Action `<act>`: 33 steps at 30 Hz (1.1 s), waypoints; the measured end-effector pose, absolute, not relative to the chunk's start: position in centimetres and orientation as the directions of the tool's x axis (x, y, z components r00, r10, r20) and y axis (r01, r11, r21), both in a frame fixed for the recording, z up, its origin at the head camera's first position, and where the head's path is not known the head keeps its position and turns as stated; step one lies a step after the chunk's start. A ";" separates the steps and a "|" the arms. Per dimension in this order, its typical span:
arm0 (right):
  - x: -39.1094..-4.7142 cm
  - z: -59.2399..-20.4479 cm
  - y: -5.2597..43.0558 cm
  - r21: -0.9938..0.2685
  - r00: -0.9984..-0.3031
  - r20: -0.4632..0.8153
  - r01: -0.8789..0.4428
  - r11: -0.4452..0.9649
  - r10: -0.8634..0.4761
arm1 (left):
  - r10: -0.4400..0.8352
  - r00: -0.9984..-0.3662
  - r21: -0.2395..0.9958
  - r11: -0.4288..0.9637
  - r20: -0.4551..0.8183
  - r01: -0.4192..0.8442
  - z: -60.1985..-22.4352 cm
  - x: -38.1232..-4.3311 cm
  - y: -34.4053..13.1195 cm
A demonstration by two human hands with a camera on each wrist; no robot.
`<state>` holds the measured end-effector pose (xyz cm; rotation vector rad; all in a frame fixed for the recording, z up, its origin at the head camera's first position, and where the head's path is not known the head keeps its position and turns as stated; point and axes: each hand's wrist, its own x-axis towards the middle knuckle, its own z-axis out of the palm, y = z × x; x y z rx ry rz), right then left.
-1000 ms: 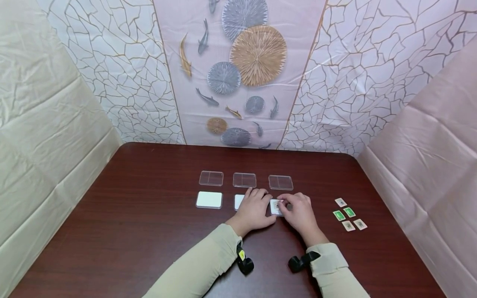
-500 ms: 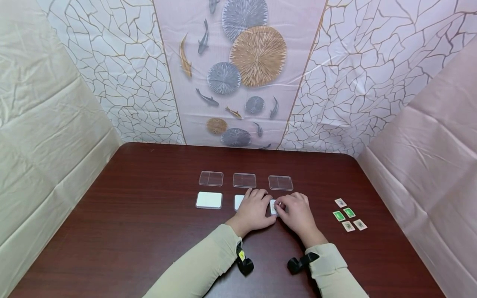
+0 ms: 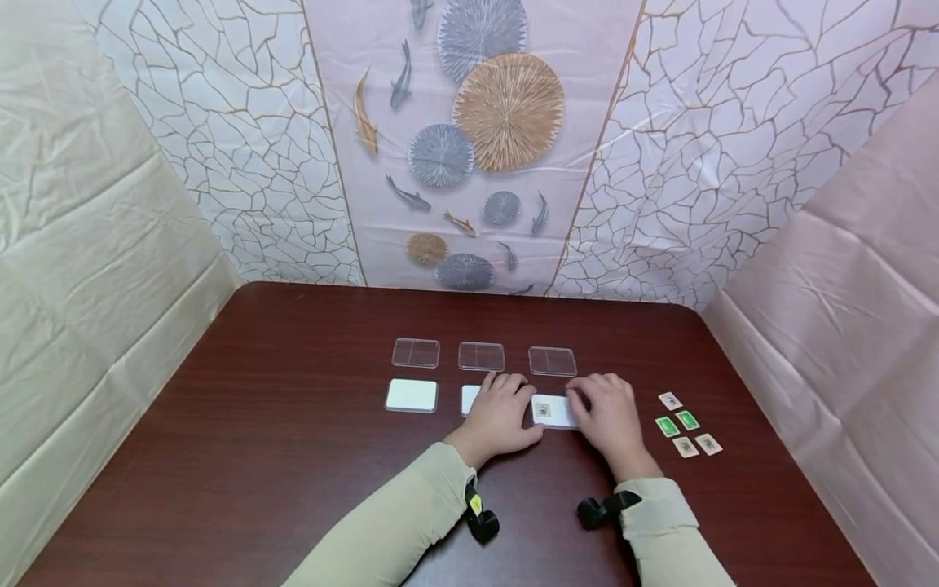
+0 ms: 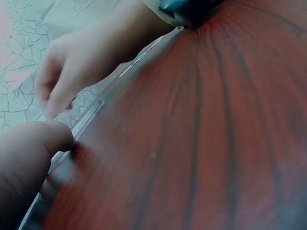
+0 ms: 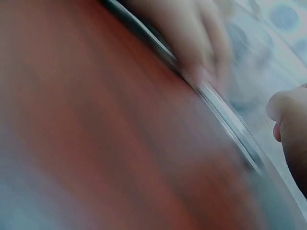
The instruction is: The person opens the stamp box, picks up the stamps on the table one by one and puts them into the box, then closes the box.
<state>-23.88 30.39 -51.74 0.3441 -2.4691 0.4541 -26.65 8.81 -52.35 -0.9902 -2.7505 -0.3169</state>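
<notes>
In the head view a flat clear case with a white surface lies before my hands. A small picture card rests on its left part. My left hand lies over the middle white case, and its thumb and index finger hold the left end of the right case from front and back. In the right wrist view the left thumb touches the case's front edge. My right hand is over the case's right end, fingers loosely bent, with nothing seen in them; it hides that end.
Another white case lies to the left. Behind are three clear lids in a row. On the right lie several small cards, green ones and pale picture ones. Patterned cloth hangs behind the table.
My right hand has let go of the small picture card and moved right, uncovering it on the case. My left hand has stayed in place.
</notes>
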 end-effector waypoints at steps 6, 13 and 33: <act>-23.2 -51.7 37.2 -0.329 -0.825 0.547 -0.057 0.943 0.141 | 0.603 -0.759 0.144 0.751 0.247 0.644 -52.2 -26.5 8.8; -21.4 -51.3 41.7 -0.418 -0.863 0.324 0.238 0.877 0.388 | 0.605 -0.761 0.138 0.754 0.234 0.642 -52.1 -26.5 8.8; -21.7 -51.4 42.2 -0.372 -0.892 0.175 0.333 0.867 0.418 | 0.600 -0.767 0.142 0.758 0.227 0.636 -52.2 -26.5 8.8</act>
